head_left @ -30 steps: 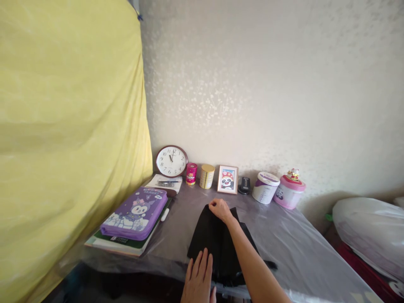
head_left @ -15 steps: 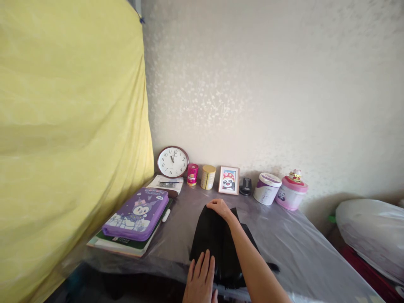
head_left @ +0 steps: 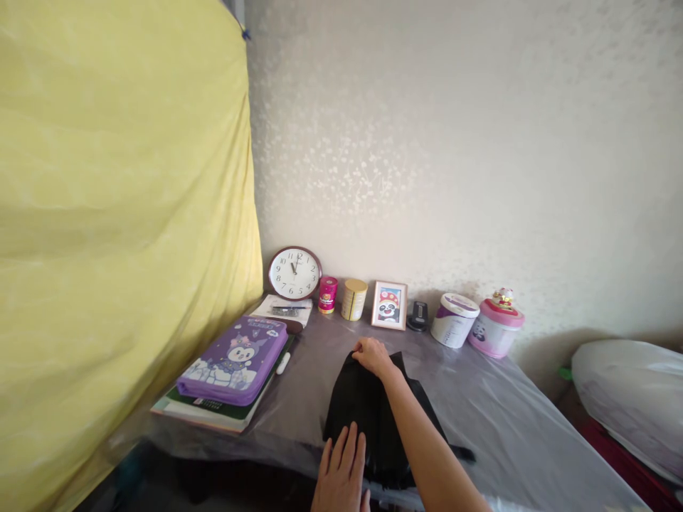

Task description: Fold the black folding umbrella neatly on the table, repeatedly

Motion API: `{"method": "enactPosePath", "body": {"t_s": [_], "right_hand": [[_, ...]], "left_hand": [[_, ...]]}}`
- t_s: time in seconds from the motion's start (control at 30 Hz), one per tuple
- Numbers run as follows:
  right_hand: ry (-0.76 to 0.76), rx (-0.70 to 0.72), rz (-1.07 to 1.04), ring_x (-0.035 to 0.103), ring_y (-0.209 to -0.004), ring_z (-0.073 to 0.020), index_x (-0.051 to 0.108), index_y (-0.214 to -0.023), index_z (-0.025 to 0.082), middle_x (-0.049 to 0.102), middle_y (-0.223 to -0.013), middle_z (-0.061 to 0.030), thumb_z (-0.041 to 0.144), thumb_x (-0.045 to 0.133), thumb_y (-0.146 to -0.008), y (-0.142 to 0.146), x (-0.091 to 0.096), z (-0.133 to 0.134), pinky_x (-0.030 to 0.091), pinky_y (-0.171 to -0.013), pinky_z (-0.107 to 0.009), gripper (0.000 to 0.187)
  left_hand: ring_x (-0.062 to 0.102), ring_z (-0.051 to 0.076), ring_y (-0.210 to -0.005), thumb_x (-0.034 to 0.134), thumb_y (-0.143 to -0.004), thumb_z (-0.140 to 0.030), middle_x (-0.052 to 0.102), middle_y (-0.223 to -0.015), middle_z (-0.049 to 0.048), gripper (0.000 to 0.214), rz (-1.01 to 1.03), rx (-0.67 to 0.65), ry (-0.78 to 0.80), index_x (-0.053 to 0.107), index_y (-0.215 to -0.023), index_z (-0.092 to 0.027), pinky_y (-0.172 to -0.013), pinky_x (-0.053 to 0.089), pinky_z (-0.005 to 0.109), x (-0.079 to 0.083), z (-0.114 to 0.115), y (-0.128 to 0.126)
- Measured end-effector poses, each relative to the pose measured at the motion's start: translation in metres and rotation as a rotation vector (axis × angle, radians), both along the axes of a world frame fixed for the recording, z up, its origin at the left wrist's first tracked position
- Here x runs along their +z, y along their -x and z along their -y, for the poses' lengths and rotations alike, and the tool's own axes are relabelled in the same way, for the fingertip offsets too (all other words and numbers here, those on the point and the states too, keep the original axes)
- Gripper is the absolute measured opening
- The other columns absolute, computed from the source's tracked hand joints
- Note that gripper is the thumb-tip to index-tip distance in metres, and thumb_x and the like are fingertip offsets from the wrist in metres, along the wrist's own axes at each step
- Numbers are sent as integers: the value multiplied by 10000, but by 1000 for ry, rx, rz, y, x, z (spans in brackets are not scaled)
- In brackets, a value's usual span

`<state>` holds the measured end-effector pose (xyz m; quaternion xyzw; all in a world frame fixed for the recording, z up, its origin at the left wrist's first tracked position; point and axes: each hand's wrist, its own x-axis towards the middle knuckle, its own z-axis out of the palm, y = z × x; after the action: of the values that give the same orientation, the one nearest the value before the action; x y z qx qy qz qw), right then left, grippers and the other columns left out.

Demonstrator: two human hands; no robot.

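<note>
Head-worn view, forward and down

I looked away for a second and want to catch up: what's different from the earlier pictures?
Very little: the view has drifted slightly, so everything sits a touch further right in the picture. Nothing was visibly taken up or let go. The right hand still holds the far edge of the black item; the left hand stays at its near left edge. The tabletop things stayed put.

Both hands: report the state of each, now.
Left hand: open, fingers extended over the near part of the black item.
Right hand: closed, pinching its far edge.
</note>
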<state>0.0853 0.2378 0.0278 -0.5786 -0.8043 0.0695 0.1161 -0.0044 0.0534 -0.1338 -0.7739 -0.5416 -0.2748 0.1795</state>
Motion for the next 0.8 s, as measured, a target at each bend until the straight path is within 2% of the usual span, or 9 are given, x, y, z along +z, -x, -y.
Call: {"method": "enactPosePath", "body": {"t_s": [0.2, 0.4, 0.5, 0.67, 0.8], "right_hand": [[-52, 30, 107, 566, -967, -213, 711, -831, 218, 685, -903, -76, 212, 540, -755, 0, 3, 5, 377, -803, -297, 188], [-2, -1, 98, 589, -914, -220, 726, -820, 213, 692, -899, -91, 220, 532, -744, -1, 4, 3, 399, -750, -284, 208], [58, -17, -42, 604, -802, -191, 730, -771, 210, 696, -804, -66, 256, 567, -711, -2, 5, -2, 400, -683, -251, 180], [228, -20, -372, 547, -624, -136, 705, -665, 163, 618, -604, 0, 294, 596, -671, -4, 4, -9, 367, -561, -215, 170], [239, -16, -525, 519, -596, -126, 681, -647, 147, 576, -567, 18, 320, 562, -691, -6, -4, -13, 360, -540, -210, 214]], "left_hand": [[431, 235, -1217, 476, -663, -187, 391, -1407, 51, 793, -9, -4, -31, 216, -1413, -182, -937, 391, 376, 2, 2, -2], [427, 247, -1221, 471, -649, -173, 402, -1400, 52, 765, 14, 47, -13, 280, -1390, -195, -948, 383, 413, 2, 2, -5], [441, 244, -1208, 469, -644, -172, 411, -1393, 58, 770, -15, 9, -26, 280, -1390, -184, -925, 404, 400, 2, 1, -3], [435, 256, -1211, 478, -622, -165, 427, -1383, 59, 752, 11, 50, -12, 341, -1361, -190, -944, 389, 423, 4, 3, -6], [423, 261, -1221, 478, -618, -144, 434, -1379, 53, 736, 27, 69, 14, 372, -1344, -199, -970, 366, 436, 8, 5, -10]]}}
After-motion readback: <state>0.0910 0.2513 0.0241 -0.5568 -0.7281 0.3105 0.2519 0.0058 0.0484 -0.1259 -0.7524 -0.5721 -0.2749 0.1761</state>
